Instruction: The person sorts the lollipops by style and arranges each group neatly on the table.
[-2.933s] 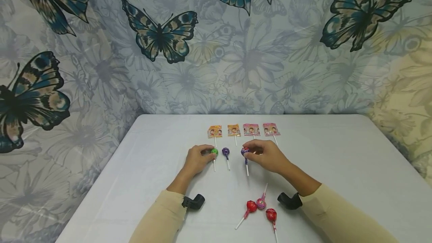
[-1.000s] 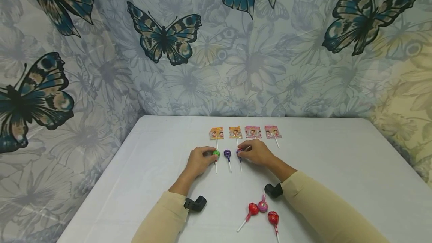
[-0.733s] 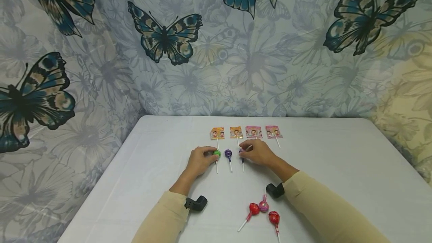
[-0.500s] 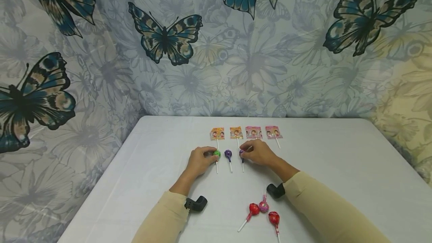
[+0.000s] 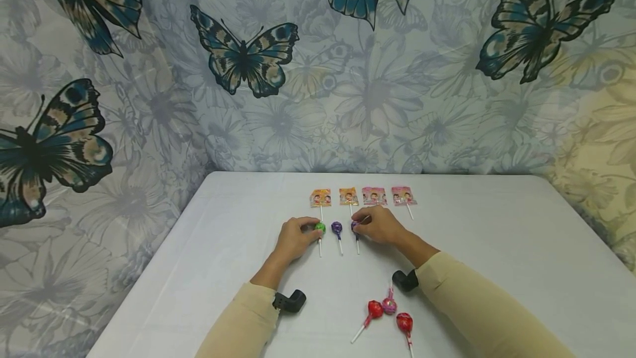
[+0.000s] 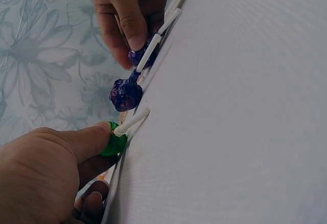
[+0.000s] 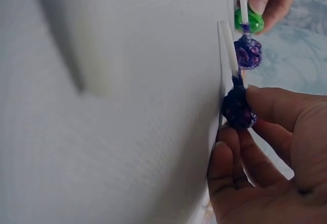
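My left hand (image 5: 293, 239) pinches the head of a green lollipop (image 6: 113, 143) between thumb and fingers, its white stick pointing toward me. To its right on the white table lies a purple lollipop (image 5: 337, 227), untouched. My right hand (image 5: 380, 225) pinches a second purple lollipop (image 7: 238, 109) by its wrapped head, in line with the other two. In the head view my fingers cover part of that head. Thumb and fingertips are right at the tabletop in both wrist views.
Behind this row lie flat-wrapped lollipops: two orange (image 5: 320, 198) (image 5: 348, 196) and two pink (image 5: 374, 196) (image 5: 403, 196). Nearer me are two red lollipops (image 5: 375, 309) (image 5: 404, 322) and a pink one (image 5: 390, 306), close to my right wrist camera. A butterfly-patterned cloth (image 5: 372, 98) hangs behind the white table (image 5: 472, 209).
Since the oldest frame, my right hand has moved left with its purple lollipop, closer to the middle one. My left hand keeps its pinch on the green lollipop. Lately almost nothing moves.
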A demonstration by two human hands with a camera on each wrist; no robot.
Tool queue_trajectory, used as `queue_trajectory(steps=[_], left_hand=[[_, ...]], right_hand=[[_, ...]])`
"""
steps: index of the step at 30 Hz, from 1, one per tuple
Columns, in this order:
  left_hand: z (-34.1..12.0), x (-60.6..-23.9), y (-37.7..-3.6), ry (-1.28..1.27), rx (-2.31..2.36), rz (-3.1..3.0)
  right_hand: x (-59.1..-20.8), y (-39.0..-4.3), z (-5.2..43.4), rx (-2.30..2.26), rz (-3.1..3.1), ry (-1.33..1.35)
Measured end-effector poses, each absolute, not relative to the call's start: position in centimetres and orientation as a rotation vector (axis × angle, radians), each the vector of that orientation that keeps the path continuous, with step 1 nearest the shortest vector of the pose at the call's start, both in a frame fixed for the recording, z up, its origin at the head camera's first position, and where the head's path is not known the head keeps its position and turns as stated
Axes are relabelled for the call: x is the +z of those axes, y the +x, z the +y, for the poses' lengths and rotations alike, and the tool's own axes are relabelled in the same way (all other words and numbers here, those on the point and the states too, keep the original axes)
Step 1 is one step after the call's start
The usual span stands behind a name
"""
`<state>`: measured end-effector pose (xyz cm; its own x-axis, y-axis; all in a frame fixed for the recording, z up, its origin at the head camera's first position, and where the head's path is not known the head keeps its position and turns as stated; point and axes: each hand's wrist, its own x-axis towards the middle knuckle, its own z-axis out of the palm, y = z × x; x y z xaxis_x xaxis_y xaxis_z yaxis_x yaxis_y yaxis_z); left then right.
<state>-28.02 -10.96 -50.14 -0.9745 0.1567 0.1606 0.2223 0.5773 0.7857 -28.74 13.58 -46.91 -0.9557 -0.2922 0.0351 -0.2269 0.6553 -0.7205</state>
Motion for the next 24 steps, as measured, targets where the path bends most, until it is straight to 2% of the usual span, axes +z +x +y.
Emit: queue_trajectory(steps=[14,24], left_hand=[[-10.7,-49.8,-27.7,-0.296,-1.337,-2.76],[-10.7,-49.9,-27.7,-0.27,-1.36,-2.76]], right_hand=[[-46.0,-28.1,14.6,-1.233,2.75,-0.425],[-44.5,-26.9,15.9,-1.267,2.778,-0.605]])
